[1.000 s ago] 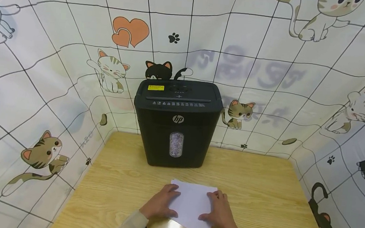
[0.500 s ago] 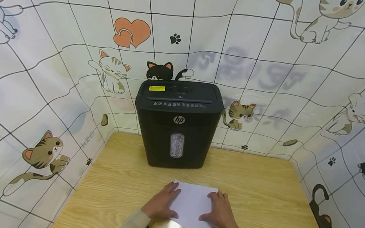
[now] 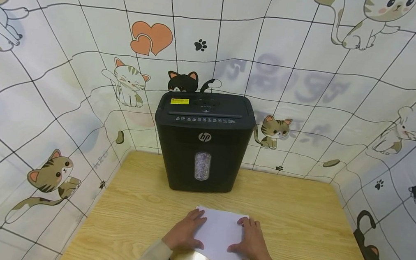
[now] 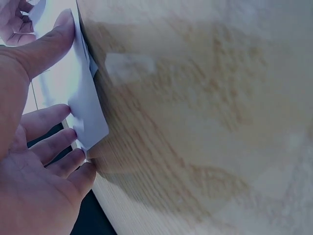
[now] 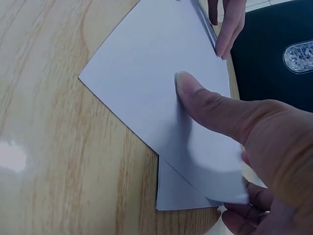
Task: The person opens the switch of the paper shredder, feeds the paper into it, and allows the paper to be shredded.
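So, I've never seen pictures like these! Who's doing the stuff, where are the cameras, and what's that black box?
No robot here: the left grip and right grip are a person's own two bare hands. The wide view comes from a camera on the person's head, looking forward and down. The two close views come from cameras worn on the left and right wrists, so the hands look huge.

The hands hold white papers by opposite sides, at a wooden table. There's more than one sheet, and they don't line up neatly.

The black box standing on the table has a slot on top and a little window showing shredded-looking bits. It's probably a paper shredder. The cats are only drawings!
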`<move>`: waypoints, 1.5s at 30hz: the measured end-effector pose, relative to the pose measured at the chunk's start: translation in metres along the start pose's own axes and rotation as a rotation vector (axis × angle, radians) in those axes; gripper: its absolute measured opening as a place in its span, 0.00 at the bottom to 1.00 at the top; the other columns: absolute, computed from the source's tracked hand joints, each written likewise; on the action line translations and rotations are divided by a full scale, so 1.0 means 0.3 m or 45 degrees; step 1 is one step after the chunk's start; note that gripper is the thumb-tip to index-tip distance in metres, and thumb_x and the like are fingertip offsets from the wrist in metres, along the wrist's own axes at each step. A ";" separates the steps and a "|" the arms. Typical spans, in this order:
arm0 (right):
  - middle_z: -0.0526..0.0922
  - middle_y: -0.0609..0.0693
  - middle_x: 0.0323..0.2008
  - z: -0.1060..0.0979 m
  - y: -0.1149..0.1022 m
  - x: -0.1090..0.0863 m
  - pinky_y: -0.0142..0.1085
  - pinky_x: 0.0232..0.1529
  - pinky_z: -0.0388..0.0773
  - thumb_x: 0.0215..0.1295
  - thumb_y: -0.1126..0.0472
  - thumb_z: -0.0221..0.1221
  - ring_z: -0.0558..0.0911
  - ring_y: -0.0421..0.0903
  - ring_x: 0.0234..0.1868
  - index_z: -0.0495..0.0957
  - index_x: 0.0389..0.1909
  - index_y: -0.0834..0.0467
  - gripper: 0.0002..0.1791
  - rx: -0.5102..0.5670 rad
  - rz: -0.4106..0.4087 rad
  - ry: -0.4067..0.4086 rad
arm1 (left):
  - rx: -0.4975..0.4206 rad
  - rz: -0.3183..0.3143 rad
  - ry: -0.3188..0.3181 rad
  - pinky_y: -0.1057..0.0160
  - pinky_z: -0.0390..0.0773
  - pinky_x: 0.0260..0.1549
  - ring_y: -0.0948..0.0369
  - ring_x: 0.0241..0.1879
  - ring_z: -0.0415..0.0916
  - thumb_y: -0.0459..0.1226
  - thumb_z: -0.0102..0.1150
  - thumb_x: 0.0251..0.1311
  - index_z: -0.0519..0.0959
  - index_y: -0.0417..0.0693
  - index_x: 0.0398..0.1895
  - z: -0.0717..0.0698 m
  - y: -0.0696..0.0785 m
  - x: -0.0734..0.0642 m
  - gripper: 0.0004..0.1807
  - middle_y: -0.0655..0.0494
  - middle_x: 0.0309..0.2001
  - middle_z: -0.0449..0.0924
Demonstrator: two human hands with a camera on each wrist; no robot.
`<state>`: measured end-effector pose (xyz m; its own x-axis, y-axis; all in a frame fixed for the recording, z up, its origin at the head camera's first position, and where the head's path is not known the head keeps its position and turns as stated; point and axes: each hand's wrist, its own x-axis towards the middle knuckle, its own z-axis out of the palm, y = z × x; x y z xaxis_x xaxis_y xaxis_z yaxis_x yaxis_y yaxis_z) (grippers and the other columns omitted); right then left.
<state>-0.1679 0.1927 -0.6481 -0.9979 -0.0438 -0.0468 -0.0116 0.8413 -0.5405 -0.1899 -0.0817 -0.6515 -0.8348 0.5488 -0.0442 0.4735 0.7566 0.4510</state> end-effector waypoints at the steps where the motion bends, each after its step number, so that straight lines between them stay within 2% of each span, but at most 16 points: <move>1: 0.80 0.54 0.51 -0.001 0.000 0.002 0.52 0.57 0.77 0.26 0.49 0.87 0.74 0.52 0.52 0.74 0.53 0.55 0.48 0.016 0.012 0.000 | 0.003 0.000 0.000 0.46 0.68 0.71 0.44 0.78 0.57 0.55 0.80 0.43 0.72 0.46 0.72 0.001 0.000 0.000 0.51 0.47 0.78 0.62; 4: 0.82 0.55 0.50 -0.006 0.008 0.010 0.49 0.51 0.79 0.34 0.53 0.85 0.77 0.51 0.48 0.74 0.55 0.56 0.44 0.045 0.027 0.012 | 0.019 0.002 -0.001 0.46 0.68 0.71 0.44 0.78 0.57 0.55 0.80 0.43 0.72 0.46 0.72 0.002 0.001 0.000 0.51 0.47 0.78 0.63; 6: 0.83 0.55 0.47 -0.014 0.011 0.014 0.46 0.45 0.79 0.40 0.57 0.83 0.79 0.48 0.44 0.76 0.53 0.55 0.37 0.086 0.036 0.027 | 0.026 0.002 0.004 0.46 0.69 0.71 0.45 0.78 0.58 0.56 0.79 0.44 0.72 0.47 0.72 0.000 0.001 0.001 0.51 0.47 0.78 0.63; 11: 0.83 0.46 0.31 -0.036 0.017 0.015 0.34 0.33 0.71 0.49 0.62 0.78 0.74 0.42 0.31 0.83 0.37 0.53 0.15 0.217 0.042 0.062 | 0.026 0.005 0.044 0.46 0.70 0.69 0.44 0.77 0.59 0.56 0.81 0.43 0.72 0.45 0.71 -0.012 0.005 0.002 0.52 0.46 0.77 0.64; 14: 0.78 0.43 0.24 -0.039 0.024 0.017 0.31 0.28 0.66 0.51 0.61 0.77 0.71 0.40 0.27 0.86 0.32 0.52 0.09 0.271 0.042 0.084 | 0.009 0.007 0.078 0.46 0.72 0.68 0.44 0.76 0.60 0.55 0.81 0.42 0.70 0.44 0.72 -0.013 0.003 -0.002 0.53 0.45 0.76 0.64; 17: 0.77 0.42 0.23 -0.038 0.030 0.018 0.30 0.27 0.65 0.54 0.61 0.75 0.71 0.40 0.27 0.87 0.31 0.51 0.07 0.304 0.043 0.093 | -0.047 -0.002 0.119 0.45 0.75 0.65 0.42 0.75 0.62 0.53 0.83 0.40 0.67 0.43 0.74 -0.011 -0.002 -0.007 0.57 0.41 0.76 0.62; 20: 0.82 0.42 0.26 -0.037 0.035 0.019 0.29 0.29 0.69 0.57 0.62 0.73 0.74 0.39 0.29 0.88 0.32 0.51 0.05 0.338 0.045 0.098 | -0.110 -0.038 0.159 0.45 0.76 0.64 0.40 0.73 0.64 0.53 0.83 0.40 0.61 0.43 0.78 -0.004 -0.009 -0.007 0.62 0.38 0.77 0.58; 25: 0.88 0.44 0.30 -0.047 0.036 0.015 0.30 0.32 0.74 0.60 0.64 0.71 0.78 0.38 0.30 0.88 0.34 0.49 0.06 0.377 0.036 0.109 | -0.194 -0.097 0.234 0.46 0.71 0.68 0.41 0.74 0.63 0.50 0.83 0.42 0.51 0.43 0.82 0.000 -0.023 0.002 0.67 0.38 0.78 0.56; 30: 0.88 0.42 0.31 -0.062 0.032 0.015 0.31 0.33 0.74 0.61 0.63 0.70 0.78 0.38 0.31 0.87 0.34 0.45 0.08 0.384 0.020 0.095 | -0.346 -0.110 0.364 0.41 0.66 0.70 0.38 0.73 0.64 0.41 0.81 0.48 0.50 0.39 0.81 -0.016 -0.029 0.011 0.62 0.34 0.75 0.62; 33: 0.86 0.42 0.29 -0.069 0.030 0.016 0.30 0.32 0.74 0.61 0.62 0.70 0.77 0.38 0.30 0.87 0.36 0.45 0.07 0.395 0.008 0.093 | -0.457 -0.137 0.450 0.44 0.75 0.64 0.41 0.65 0.75 0.36 0.78 0.52 0.55 0.41 0.80 -0.025 -0.030 0.018 0.54 0.30 0.67 0.73; 36: 0.85 0.42 0.28 -0.073 0.029 0.019 0.30 0.30 0.73 0.62 0.60 0.71 0.77 0.38 0.30 0.87 0.39 0.47 0.07 0.414 0.013 0.103 | -0.603 -0.161 0.505 0.55 0.84 0.49 0.51 0.51 0.84 0.31 0.75 0.54 0.68 0.41 0.71 -0.033 -0.029 0.024 0.41 0.34 0.54 0.83; 39: 0.87 0.44 0.29 -0.082 0.029 0.022 0.30 0.29 0.74 0.62 0.58 0.71 0.78 0.37 0.30 0.86 0.41 0.50 0.08 0.461 0.027 0.125 | -0.688 -0.189 0.522 0.68 0.80 0.32 0.64 0.34 0.82 0.31 0.75 0.54 0.78 0.41 0.53 -0.040 -0.025 0.028 0.23 0.47 0.37 0.87; 41: 0.89 0.46 0.30 -0.087 0.030 0.026 0.30 0.29 0.74 0.62 0.57 0.71 0.79 0.38 0.30 0.85 0.40 0.52 0.08 0.502 0.053 0.128 | -0.704 -0.197 0.526 0.73 0.72 0.25 0.70 0.27 0.74 0.32 0.76 0.53 0.77 0.42 0.39 -0.045 -0.022 0.028 0.15 0.56 0.29 0.83; 45: 0.89 0.46 0.30 -0.098 0.034 0.031 0.30 0.29 0.71 0.62 0.54 0.72 0.77 0.39 0.29 0.82 0.35 0.55 0.11 0.561 0.123 0.124 | -0.756 -0.209 0.531 0.73 0.59 0.19 0.72 0.21 0.60 0.34 0.76 0.54 0.72 0.41 0.26 -0.054 -0.017 0.025 0.18 0.62 0.21 0.69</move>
<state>-0.1792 0.2166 -0.6295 -0.9946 0.0924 -0.0467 0.0888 0.5285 -0.8443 -0.2030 -0.0872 -0.6396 -0.9751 0.1750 0.1361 0.2004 0.4330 0.8788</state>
